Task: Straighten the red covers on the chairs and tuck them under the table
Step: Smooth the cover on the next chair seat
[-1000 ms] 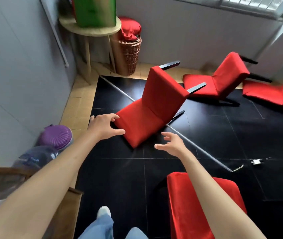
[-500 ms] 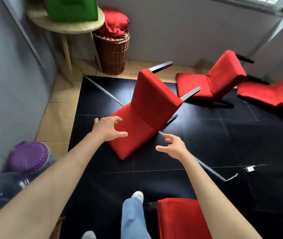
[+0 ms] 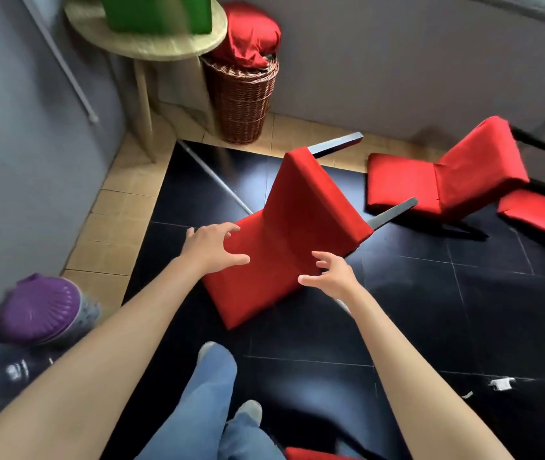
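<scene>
Head view, only one. My left hand (image 3: 213,249) is over the left edge of the tipped chair (image 3: 284,242), fingers spread and loosely curled, holding nothing; can't tell if the fingertips touch the red cover (image 3: 314,207) yet. My right hand (image 3: 332,277) is at the chair's right edge, fingers also spread and half curled, nothing pinched, thumb just beside the fabric.

The chair lies on its back on the black floor (image 3: 430,310), backrest pointing toward me, seat part sticking up, two dark legs (image 3: 335,146) pointing toward the far wall. Cover on it looks smooth and tight from here.

Change over the last second: I stepped in, both hands went from well short of the chair to right over its two sides, and the chair now sits larger and more central. The chair itself has not shifted. So I judge this as the reach just before the grab, probably to stand it upright.

Second chair (image 3: 446,180) and a third one (image 3: 543,217) lie tipped near the far right wall, untouched. A round table (image 3: 151,48) stands in the far left corner with a wicker basket (image 3: 241,94) beside it. Task is early: no chair is up, none under a table.
</scene>
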